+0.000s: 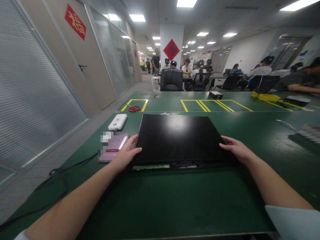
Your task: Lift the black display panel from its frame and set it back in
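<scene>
A: Where's the black panel (178, 140)?
B: Mid of green counter (185, 203); L hand (128, 150) grasps its left edge, R hand (234, 148) its right. Phone (115, 149) nr L hand, scissors (134, 108) far left.

The head camera looks forward (and down), table (175, 200) close.

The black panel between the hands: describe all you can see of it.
The black panel is a flat, glossy rectangle reflecting a bright patch of light. A green, circuit-like strip shows at the left of its near edge, beside dark parts. It faces up over the green table; whether it rests there is unclear. The left hand holds its left edge, the right hand its right.
</scene>
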A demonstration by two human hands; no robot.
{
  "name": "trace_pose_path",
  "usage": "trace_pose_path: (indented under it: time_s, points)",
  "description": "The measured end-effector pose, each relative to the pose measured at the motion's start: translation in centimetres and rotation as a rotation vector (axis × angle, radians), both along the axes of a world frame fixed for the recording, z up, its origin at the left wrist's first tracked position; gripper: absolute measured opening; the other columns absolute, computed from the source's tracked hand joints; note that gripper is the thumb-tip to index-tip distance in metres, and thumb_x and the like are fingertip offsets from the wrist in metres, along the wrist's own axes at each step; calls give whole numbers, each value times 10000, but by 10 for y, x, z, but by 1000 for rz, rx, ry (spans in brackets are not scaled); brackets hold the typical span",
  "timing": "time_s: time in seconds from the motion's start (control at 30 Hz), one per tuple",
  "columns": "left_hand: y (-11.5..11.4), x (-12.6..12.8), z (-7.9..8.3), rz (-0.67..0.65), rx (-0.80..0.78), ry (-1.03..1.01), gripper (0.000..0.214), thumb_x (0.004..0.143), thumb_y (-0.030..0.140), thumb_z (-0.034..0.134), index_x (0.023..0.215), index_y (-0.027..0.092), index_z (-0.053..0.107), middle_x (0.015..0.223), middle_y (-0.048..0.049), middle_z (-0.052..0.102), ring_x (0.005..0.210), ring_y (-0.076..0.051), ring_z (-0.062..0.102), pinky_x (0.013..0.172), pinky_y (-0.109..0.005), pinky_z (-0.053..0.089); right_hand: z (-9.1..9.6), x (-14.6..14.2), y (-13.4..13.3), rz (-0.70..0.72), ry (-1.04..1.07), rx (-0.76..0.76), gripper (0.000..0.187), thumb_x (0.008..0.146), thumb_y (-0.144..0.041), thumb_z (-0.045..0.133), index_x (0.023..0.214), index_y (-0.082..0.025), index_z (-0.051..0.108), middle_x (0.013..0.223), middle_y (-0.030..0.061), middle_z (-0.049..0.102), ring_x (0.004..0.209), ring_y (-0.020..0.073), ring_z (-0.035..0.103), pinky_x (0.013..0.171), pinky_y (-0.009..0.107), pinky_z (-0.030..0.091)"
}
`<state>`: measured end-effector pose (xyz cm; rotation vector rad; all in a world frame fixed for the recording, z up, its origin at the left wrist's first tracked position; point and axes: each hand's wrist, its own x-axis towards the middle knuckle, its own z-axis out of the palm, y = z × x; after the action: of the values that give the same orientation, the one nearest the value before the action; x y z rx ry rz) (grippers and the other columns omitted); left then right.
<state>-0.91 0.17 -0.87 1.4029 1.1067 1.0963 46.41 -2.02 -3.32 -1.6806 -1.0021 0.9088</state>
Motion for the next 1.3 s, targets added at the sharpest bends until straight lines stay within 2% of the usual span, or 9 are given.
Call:
trace_pose_path:
  time_s: [0.1, 0.23, 0.37, 0.53, 0.7, 0.83, 1.0, 1.17, 1.3]
  points:
    - [2, -4, -3, 74, 48, 118, 641, 672, 281, 712, 1291, 225, 557, 1605, -102, 276, 1488, -313, 160, 1203, -458, 180, -3, 4, 2, -1, -42, 9, 572, 610, -231, 811, 1170, -207, 698, 914, 61, 733, 807, 199, 686, 771, 310, 576]
    - [3, -6, -7, 89, 37, 154, 633, 688, 284, 694, 1303, 252, 549, 1632, -80, 200, 1490, -296, 158, 1204, -438, 173, -4, 4, 2, 17, -15, -9, 563, 634, -235, 800, 1186, -206, 692, 885, 49, 724, 771, 181, 676, 749, 297, 573]
    - [3, -5, -7, 101, 47, 116, 652, 678, 276, 697, 1311, 238, 547, 1628, -88, 209, 1486, -284, 182, 1203, -420, 173, -2, 2, 1, 17, -29, -13, 563, 651, -253, 797, 1202, -212, 687, 878, 47, 727, 774, 186, 680, 755, 306, 574]
    - [3, -5, -7, 128, 44, 139, 591, 680, 272, 715, 1258, 233, 597, 1607, -107, 265, 1483, -299, 192, 1196, -449, 173, -1, 1, 1, 25, -48, -12, 554, 663, -252, 786, 1208, -221, 685, 901, 53, 743, 804, 206, 694, 776, 333, 579]
    - [2, -4, -7, 121, 1, 89, 600, 650, 241, 715, 1240, 223, 608, 1616, -107, 236, 1478, -299, 209, 1189, -428, 205, 2, -1, 0, 55, -37, -32, 558, 685, -252, 770, 1233, -216, 672, 851, 52, 749, 776, 214, 700, 751, 338, 582]
    - [0, -3, -2, 110, -17, 72, 577, 629, 228, 720, 1201, 223, 646, 1603, -94, 284, 1473, -328, 211, 1199, -441, 177, 3, -3, -1, 46, -142, -40, 505, 721, -283, 745, 1213, -184, 687, 819, 63, 746, 762, 216, 697, 754, 337, 575]
    - [-1, -1, 1, 99, -28, 57, 563, 609, 209, 734, 1167, 240, 667, 1596, -80, 309, 1463, -333, 241, 1194, -461, 199, 2, -1, 0, 48, -110, -54, 592, 695, -258, 763, 1269, -169, 649, 842, 69, 749, 771, 213, 697, 778, 332, 564]
    - [5, -6, -10, 81, -21, 133, 607, 616, 190, 710, 1216, 237, 635, 1621, -83, 240, 1466, -315, 242, 1191, -455, 203, 3, -1, 0, 79, -32, -69, 721, 644, -226, 798, 1333, -178, 592, 908, 63, 755, 805, 218, 703, 809, 350, 562]
    - [11, -13, -22, 86, 12, 211, 577, 624, 199, 698, 1197, 221, 636, 1618, -104, 240, 1462, -312, 257, 1170, -453, 248, 5, -3, -1, 80, -71, -68, 716, 632, -211, 797, 1320, -176, 605, 956, 72, 756, 823, 224, 706, 786, 339, 574]
